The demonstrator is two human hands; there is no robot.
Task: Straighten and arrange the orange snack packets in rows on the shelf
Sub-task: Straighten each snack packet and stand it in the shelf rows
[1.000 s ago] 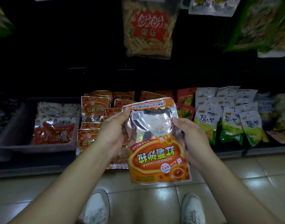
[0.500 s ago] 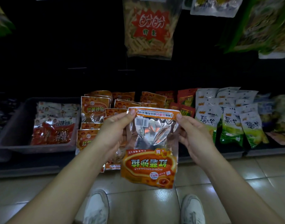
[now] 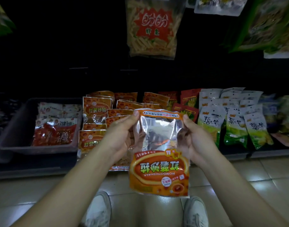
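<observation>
The packet [image 3: 159,171] hung upside down at centre frame, in front of the orange packets [image 3: 95,110] on the shelf [image 3: 34,167]. The left hand [image 3: 122,136] and right hand [image 3: 194,140] each kept a closed grip on an upper side of it, thumbs at the top seal. Compared with half a second earlier, its lower half had swung toward the camera, showing the label fuller and reaching lower over the floor [image 3: 238,177].

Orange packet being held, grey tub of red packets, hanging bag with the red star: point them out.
Orange packet [image 3: 159,171]: head view, its printed orange label.
Grey tub [image 3: 16,126]: head view, its bare left wall.
Hanging bag [image 3: 152,23]: head view, its red star label.
</observation>
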